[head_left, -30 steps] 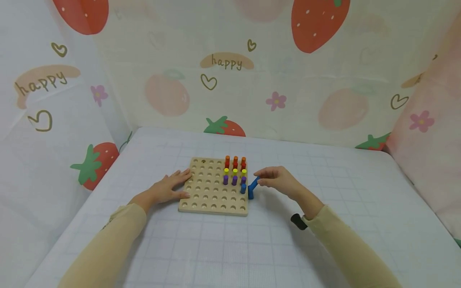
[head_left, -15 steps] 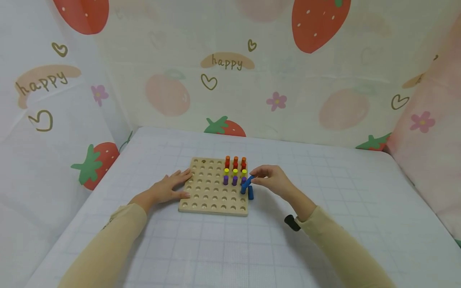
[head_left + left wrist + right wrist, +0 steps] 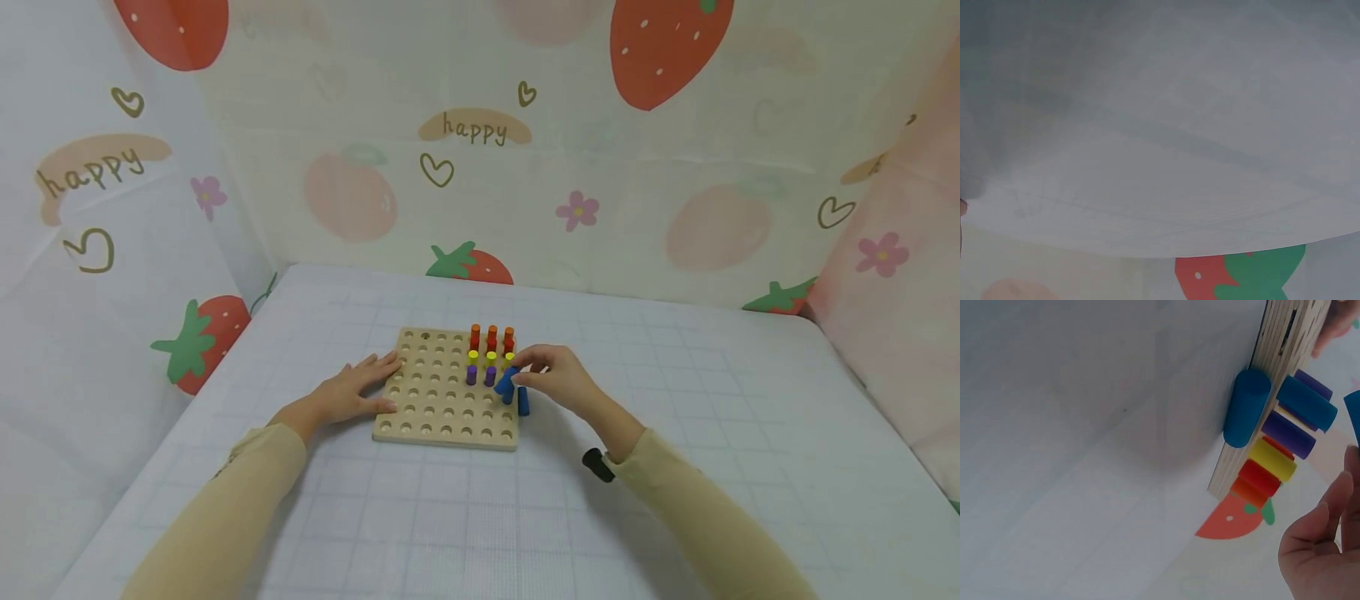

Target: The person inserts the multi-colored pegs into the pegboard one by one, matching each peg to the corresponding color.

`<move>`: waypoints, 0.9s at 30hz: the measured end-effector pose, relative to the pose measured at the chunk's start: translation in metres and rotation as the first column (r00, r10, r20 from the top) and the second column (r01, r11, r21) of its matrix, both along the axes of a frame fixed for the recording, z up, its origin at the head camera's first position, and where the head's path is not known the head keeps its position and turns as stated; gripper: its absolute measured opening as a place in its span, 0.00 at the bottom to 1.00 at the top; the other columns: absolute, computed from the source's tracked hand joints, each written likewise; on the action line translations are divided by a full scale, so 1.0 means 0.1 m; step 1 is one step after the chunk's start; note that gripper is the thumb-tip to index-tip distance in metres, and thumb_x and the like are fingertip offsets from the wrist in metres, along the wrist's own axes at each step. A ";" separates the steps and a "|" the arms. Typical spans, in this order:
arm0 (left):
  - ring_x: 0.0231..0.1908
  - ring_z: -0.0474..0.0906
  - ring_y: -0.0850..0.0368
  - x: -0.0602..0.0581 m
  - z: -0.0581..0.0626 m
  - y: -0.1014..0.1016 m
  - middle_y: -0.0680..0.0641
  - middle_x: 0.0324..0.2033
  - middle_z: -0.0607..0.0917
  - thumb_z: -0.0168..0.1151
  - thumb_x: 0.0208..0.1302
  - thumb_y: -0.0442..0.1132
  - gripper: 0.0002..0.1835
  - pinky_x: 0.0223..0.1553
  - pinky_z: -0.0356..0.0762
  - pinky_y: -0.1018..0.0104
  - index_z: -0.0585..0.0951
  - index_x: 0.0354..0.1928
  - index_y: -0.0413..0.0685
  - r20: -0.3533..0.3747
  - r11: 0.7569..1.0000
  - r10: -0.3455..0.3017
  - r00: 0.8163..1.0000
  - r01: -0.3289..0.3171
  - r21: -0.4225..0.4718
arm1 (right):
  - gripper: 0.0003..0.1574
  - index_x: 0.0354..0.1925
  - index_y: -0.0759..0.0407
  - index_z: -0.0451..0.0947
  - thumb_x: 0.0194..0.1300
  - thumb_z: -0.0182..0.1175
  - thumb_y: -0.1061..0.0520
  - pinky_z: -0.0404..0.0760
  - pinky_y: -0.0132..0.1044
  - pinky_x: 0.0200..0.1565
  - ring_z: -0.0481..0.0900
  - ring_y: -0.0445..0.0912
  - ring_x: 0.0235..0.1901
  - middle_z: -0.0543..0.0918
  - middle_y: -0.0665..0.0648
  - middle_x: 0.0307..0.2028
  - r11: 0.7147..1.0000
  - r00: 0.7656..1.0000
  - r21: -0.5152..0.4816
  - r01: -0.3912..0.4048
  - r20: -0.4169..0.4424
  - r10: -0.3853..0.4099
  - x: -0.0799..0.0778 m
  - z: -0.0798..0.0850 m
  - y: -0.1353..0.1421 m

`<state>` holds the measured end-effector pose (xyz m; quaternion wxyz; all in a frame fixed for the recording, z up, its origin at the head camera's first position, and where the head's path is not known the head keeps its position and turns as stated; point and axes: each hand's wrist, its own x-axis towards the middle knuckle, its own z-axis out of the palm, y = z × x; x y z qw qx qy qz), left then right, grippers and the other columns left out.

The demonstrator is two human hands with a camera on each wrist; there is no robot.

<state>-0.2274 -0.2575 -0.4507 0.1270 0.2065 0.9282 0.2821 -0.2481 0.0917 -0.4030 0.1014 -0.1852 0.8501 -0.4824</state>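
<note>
A wooden peg board (image 3: 438,422) with rows of round holes lies flat on the table. My left hand (image 3: 345,392) rests on its left edge, fingers spread. My right hand (image 3: 558,377) pinches a blue peg (image 3: 503,382), held tilted above the board's right side; its end also shows in the right wrist view (image 3: 1353,412). Just below it another blue peg (image 3: 508,397) stands in the rightmost column. A third blue peg (image 3: 1247,407) lies on the table against the board's right side. The left wrist view shows mostly tabletop, with a fingertip at its left edge.
Orange pegs (image 3: 476,331), red pegs (image 3: 475,343), yellow pegs (image 3: 473,357) and purple pegs (image 3: 471,377) stand in short rows at the board's back right. A white, grid-lined table (image 3: 420,517) surrounds the board. A printed curtain (image 3: 480,200) hangs behind.
My right hand has moved left with the blue peg, from beside the board's right edge to over the right column. My left hand has stayed in place.
</note>
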 end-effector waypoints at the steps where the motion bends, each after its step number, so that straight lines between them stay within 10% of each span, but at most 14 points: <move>1: 0.73 0.38 0.34 0.00 0.00 0.00 0.39 0.75 0.49 0.61 0.64 0.59 0.47 0.67 0.31 0.32 0.56 0.75 0.41 -0.001 1.000 0.001 1.000 -0.001 -0.004 | 0.12 0.45 0.67 0.82 0.63 0.66 0.63 0.72 0.34 0.33 0.72 0.47 0.36 0.83 0.57 0.39 1.000 1.000 0.009 0.000 -0.013 0.000 0.00 -0.01 -0.01; 27: 0.73 0.39 0.35 0.03 0.04 0.00 0.39 0.75 0.49 0.61 0.64 0.59 0.46 0.67 0.32 0.33 0.55 0.75 0.41 -0.005 1.000 0.001 1.000 -0.001 -0.017 | 0.08 0.40 0.63 0.85 0.60 0.68 0.64 0.71 0.32 0.29 0.70 0.45 0.30 0.83 0.54 0.35 0.979 0.973 0.195 -0.064 -0.208 0.105 0.05 -0.13 -0.23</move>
